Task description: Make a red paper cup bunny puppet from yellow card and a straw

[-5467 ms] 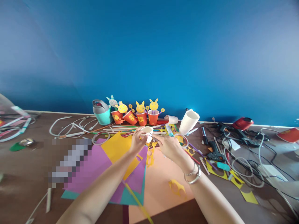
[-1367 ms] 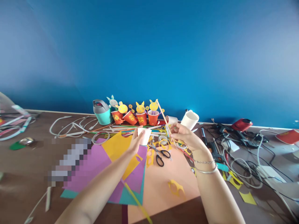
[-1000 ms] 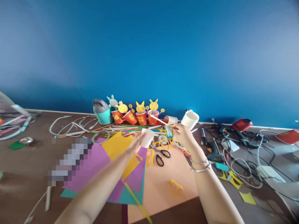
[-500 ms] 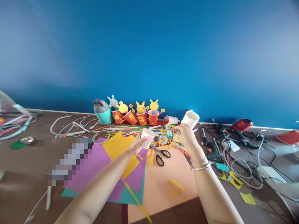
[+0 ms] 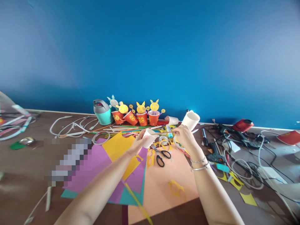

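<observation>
My left hand (image 5: 139, 141) is closed around a small white paper cup (image 5: 149, 139). The cup is tilted, its mouth turned toward my other hand. My right hand (image 5: 184, 133) has its fingers pinched on a thin pale stick (image 5: 165, 133), which runs between it and the cup's rim; whether its tip is inside the cup I cannot tell. Just below the cup lie scissors (image 5: 161, 155) with black handles, on peach paper (image 5: 168, 175). A larger white roll or cup (image 5: 191, 120) stands behind my right hand.
Red cups (image 5: 142, 119) with yellow paper animal heads line the blue wall beside a teal container (image 5: 104, 115). Coloured sticks (image 5: 122, 128) lie before them. Purple paper (image 5: 93, 165) is at left. Glue guns (image 5: 214, 153) and tangled cables (image 5: 246, 168) crowd the right.
The cup has tipped, its mouth now facing more to the right. My right hand has lowered slightly, and the thin stick now shows between the hands.
</observation>
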`<state>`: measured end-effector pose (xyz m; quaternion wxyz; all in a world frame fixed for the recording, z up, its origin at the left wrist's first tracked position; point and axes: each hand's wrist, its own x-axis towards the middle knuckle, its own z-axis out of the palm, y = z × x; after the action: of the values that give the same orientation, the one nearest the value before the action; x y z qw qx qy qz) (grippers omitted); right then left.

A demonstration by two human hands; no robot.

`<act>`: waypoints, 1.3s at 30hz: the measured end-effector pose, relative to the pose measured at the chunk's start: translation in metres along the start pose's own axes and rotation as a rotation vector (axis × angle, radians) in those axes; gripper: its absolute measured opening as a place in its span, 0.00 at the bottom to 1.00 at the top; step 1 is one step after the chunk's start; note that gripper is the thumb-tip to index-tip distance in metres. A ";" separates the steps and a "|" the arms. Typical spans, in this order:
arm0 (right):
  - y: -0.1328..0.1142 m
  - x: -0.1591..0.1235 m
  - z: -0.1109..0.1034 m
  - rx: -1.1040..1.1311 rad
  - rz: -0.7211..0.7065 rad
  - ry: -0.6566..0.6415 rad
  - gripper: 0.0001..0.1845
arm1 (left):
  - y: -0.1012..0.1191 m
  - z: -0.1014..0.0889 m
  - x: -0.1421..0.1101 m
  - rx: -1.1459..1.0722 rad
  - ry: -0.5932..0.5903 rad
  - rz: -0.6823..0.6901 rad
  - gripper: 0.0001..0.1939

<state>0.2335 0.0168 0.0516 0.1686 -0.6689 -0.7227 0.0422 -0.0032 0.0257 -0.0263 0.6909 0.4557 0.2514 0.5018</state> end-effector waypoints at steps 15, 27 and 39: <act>0.005 0.000 0.011 0.023 -0.089 -0.160 0.19 | 0.003 -0.002 -0.002 0.085 -0.050 -0.068 0.31; -0.004 -0.008 0.001 0.097 -0.074 -0.413 0.18 | 0.001 -0.006 -0.002 0.089 -0.045 -0.097 0.30; 0.000 -0.008 0.000 0.133 -0.096 -0.314 0.18 | 0.002 -0.001 -0.004 0.035 -0.082 -0.131 0.37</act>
<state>0.2339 0.0092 0.0504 0.0994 -0.6065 -0.7667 0.1855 -0.0069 0.0223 -0.0257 0.7239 0.4704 0.2608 0.4322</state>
